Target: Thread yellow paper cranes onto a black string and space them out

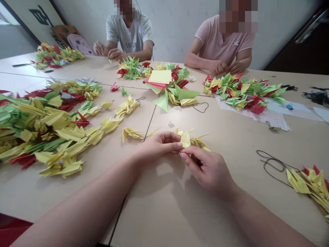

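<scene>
My left hand (159, 144) and my right hand (205, 168) meet over the middle of the beige table (180, 206). Both pinch a yellow folded paper crane (185, 139), thumbs and forefingers pressed together at its base. More yellow folded cranes (199, 142) lie just behind my fingers. A small string of yellow cranes (132, 133) rests to the left of my left hand.
A big heap of yellow, green and red paper cranes (43, 127) fills the left side. Flat coloured paper sheets (160, 78) lie mid-table among more cranes. A black cord (272, 164) and cranes (311, 181) sit at right. Two people fold paper across the table.
</scene>
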### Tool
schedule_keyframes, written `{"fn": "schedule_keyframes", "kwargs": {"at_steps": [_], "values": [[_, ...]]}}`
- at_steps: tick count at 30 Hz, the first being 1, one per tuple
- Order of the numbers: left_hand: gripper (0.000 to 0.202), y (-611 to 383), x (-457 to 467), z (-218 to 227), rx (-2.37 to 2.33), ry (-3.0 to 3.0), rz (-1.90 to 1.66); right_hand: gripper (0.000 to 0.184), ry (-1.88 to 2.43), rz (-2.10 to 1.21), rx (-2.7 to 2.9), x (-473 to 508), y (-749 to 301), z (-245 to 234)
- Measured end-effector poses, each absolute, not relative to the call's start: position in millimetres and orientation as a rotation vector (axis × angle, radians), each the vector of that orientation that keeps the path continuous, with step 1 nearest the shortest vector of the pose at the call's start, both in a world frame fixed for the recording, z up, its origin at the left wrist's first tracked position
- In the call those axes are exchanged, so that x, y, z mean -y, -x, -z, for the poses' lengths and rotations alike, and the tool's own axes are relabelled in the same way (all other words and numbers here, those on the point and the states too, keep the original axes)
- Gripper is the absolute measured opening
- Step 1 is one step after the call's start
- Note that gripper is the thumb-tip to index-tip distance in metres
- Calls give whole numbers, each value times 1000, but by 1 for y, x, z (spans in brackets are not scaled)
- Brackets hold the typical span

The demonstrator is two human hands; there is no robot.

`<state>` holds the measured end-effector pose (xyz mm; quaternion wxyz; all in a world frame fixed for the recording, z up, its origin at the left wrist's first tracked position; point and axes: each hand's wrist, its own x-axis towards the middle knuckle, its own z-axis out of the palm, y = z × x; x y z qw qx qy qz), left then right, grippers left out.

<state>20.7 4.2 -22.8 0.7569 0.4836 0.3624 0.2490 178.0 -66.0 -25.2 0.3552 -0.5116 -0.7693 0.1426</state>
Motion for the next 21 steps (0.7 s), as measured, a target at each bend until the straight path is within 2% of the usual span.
{"fn": "schedule_keyframes", "kwargs": {"at_steps": [21], "values": [[24,-18,-6,26,-813,-1097,-497,17,1331,-451,1984,66,-179,24]]}}
